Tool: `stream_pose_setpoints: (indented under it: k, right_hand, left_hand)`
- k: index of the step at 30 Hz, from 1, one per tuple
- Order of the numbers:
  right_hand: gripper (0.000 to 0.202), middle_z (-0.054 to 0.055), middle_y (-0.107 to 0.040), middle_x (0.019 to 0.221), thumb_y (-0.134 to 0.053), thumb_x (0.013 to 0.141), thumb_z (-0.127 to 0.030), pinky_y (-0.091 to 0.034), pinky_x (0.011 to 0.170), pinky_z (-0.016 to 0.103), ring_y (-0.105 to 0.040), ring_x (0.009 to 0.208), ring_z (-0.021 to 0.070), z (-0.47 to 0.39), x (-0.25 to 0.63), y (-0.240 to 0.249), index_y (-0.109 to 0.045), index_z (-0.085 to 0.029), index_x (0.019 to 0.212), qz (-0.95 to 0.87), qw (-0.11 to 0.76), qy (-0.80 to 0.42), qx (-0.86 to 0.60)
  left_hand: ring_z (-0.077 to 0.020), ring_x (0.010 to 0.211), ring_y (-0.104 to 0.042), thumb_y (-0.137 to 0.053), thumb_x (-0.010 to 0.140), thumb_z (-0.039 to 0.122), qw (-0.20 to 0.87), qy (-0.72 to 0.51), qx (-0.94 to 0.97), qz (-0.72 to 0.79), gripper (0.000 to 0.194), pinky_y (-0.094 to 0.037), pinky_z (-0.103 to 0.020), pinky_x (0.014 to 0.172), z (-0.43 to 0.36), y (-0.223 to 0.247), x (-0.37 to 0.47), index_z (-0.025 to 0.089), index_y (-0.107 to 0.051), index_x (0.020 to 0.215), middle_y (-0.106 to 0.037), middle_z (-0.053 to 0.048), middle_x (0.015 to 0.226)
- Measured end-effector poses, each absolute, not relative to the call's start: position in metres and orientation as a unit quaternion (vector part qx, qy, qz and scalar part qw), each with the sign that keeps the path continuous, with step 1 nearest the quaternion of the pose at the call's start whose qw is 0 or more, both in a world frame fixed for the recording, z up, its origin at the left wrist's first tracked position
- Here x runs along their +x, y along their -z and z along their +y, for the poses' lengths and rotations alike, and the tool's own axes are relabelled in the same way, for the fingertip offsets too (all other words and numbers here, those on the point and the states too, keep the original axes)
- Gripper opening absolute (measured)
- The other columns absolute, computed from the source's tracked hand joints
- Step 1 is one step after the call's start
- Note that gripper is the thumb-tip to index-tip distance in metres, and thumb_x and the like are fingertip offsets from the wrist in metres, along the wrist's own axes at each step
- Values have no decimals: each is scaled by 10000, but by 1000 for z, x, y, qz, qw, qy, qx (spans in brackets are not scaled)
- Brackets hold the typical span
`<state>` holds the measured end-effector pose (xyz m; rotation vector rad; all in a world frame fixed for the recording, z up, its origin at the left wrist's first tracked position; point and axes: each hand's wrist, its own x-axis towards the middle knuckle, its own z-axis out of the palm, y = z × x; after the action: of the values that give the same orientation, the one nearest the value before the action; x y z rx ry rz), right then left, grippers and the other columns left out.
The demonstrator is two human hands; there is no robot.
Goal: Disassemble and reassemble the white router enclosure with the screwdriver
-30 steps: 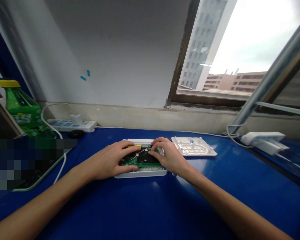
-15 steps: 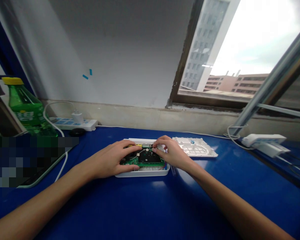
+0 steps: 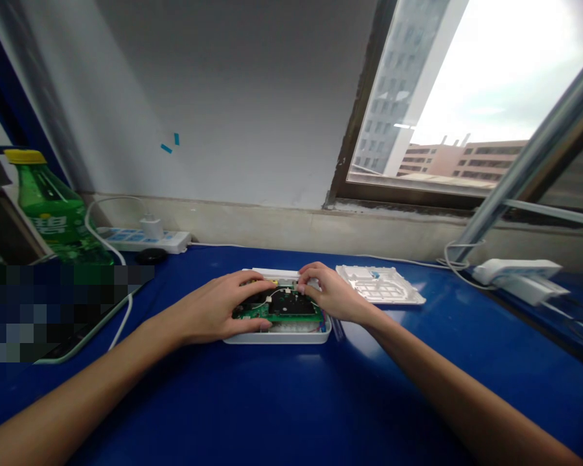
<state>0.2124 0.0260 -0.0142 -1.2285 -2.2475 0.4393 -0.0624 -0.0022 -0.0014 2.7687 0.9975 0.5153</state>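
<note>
A white plastic case point(image 3: 278, 338) lies on the blue table, its open side up. Inside it sits a green circuit board point(image 3: 296, 318) partly covered by a black plate point(image 3: 292, 303), with a thin white wire across it. My left hand point(image 3: 223, 304) grips the case from the left, thumb along the near side and fingers over the far side. At the board's far right corner, my right hand point(image 3: 328, 291) has thumb and index finger pinched together. Whatever is between those fingertips is too small to make out. Red and blue wires point(image 3: 324, 321) show at the case's right end.
A white ribbed cover point(image 3: 381, 286) lies right of the case. On the left are a green bottle point(image 3: 53, 207), a power strip point(image 3: 175, 242), a black round object point(image 3: 151, 256) and a dark flat device point(image 3: 92, 330) with a white cable. White adapters point(image 3: 519, 275) and a metal pole point(image 3: 510, 175) stand right.
Both hands keep nearly the same places. The right hand's fingertips have shifted slightly at the board's corner, and the view has moved a little.
</note>
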Motion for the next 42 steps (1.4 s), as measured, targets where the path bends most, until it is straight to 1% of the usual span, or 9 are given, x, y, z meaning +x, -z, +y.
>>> stream_pose_setpoints:
  k: [5, 8, 13, 17, 20, 26, 32, 38, 42]
  right_hand:
    - [90, 85, -709, 1133, -618, 942, -167, -506, 813, 331, -654, 984, 203, 19, 215, 6, -705, -185, 931, -833, 276, -182, -443]
    - [111, 57, -733, 1031, -587, 970, -210, -509, 794, 331, -668, 913, 198, 15, 218, 4, -695, -202, 989, -835, 279, -193, -433]
    - [89, 67, -706, 978, -610, 947, -174, -479, 887, 373, -618, 1026, 237, 12, 221, 2, -673, -206, 892, -862, 299, -87, -401]
    - [78, 32, -687, 950, -567, 976, -171, -481, 780, 311, -627, 871, 179, 11, 222, 0, -623, -212, 941, -868, 315, -98, -370]
    - [79, 42, -681, 1033, -547, 981, -157, -492, 829, 310, -637, 937, 176, 9, 221, 0, -593, -220, 968, -872, 347, -97, -332]
    - [61, 80, -677, 1152, -541, 994, -203, -524, 917, 358, -647, 1071, 210, 7, 218, 0, -591, -228, 967, -854, 403, -90, -317]
    - [45, 82, -642, 1231, -575, 993, -253, -557, 878, 333, -634, 1111, 209, 5, 220, -2, -601, -226, 967, -835, 426, -95, -335]
    - [276, 68, -693, 1123, -657, 941, -385, -515, 522, 237, -627, 549, 84, 5, 224, -6, -529, -221, 1122, -796, 418, -183, -399]
    - [304, 81, -656, 1249, -583, 969, -438, -401, 340, 197, -579, 402, 44, 4, 226, -6, -476, -253, 1186, -766, 418, -276, -403]
  left_hand:
    - [-332, 1310, -553, -621, 919, 599, 78, -174, 925, 329, 645, -458, -483, 1078, -3, -1, -63, 343, -473, 1492, -536, -91, 1486]
    - [-345, 1316, -550, -644, 893, 616, 80, -176, 922, 336, 693, -449, -502, 1088, -3, -1, -65, 354, -453, 1506, -523, -88, 1503]
    - [-354, 1341, -526, -684, 852, 637, 95, -179, 918, 341, 771, -435, -513, 1104, -4, -1, -65, 353, -426, 1521, -495, -87, 1529]
    - [-315, 1355, -512, -595, 944, 580, 134, -202, 900, 361, 647, -407, -490, 1134, -3, -3, -62, 319, -434, 1513, -490, -84, 1531]
    - [-308, 1370, -494, -556, 985, 519, 163, -258, 872, 383, 563, -371, -519, 1158, 2, -1, -62, 289, -460, 1489, -522, -89, 1506]
    - [-284, 1126, -679, -690, 910, 415, 395, -400, 737, 376, 564, -559, -477, 965, 11, 1, -64, 269, -508, 1423, -677, -97, 1253]
    - [-256, 1010, -735, -833, 792, 278, 584, -442, 571, 371, 722, -586, -413, 925, 6, -4, -59, 233, -523, 1442, -759, -105, 1117]
    - [-225, 916, -759, -879, 746, 240, 602, -476, 522, 373, 546, -611, -343, 854, 6, -6, -58, 177, -668, 1245, -782, -100, 1070]
    - [-200, 912, -757, -903, 719, 237, 571, -523, 517, 366, 535, -602, -294, 860, 6, -9, -60, 172, -686, 1205, -791, -80, 1033]
